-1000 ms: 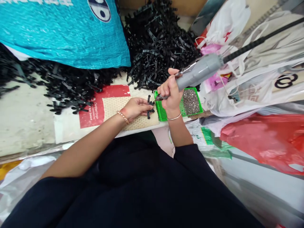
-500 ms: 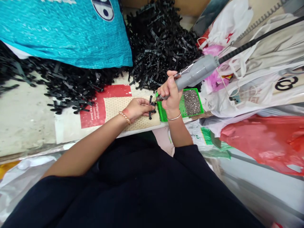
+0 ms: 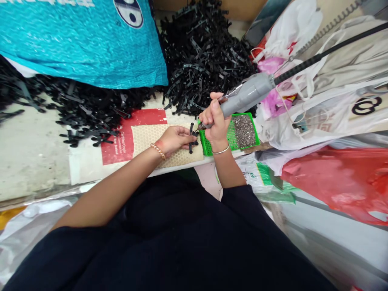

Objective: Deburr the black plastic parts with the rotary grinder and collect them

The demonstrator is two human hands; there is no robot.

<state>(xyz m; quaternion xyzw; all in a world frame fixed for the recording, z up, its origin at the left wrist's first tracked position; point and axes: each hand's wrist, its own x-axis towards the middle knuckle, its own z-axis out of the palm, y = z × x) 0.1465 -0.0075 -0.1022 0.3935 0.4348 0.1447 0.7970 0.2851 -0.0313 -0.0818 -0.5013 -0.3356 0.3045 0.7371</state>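
My left hand (image 3: 176, 140) pinches a small black plastic part (image 3: 191, 148) with several arms, over a tan dimpled mat (image 3: 145, 139). Wrapped in the fingers of my right hand (image 3: 216, 121) is a grey electric screwdriver (image 3: 248, 95), tilted with its tip down and to the left. That tip meets the black part or stops just beside it; the exact contact is too small to make out. Under and behind my right hand sits a green perforated basket (image 3: 206, 149), with many small silvery screws (image 3: 245, 131) heaped in its right half.
Large piles of black parts (image 3: 200, 60) lie behind my hands and to the left (image 3: 87, 109). A blue bag (image 3: 91, 52) covers some of them. The screwdriver's black cable (image 3: 330, 50) runs off to the upper right, past white plastic bags (image 3: 287, 32) and a red bag (image 3: 339, 173).
The back end of the screwdriver has swung slightly left and down, with my right hand following. My left hand keeps its pinch on the black part, almost still.
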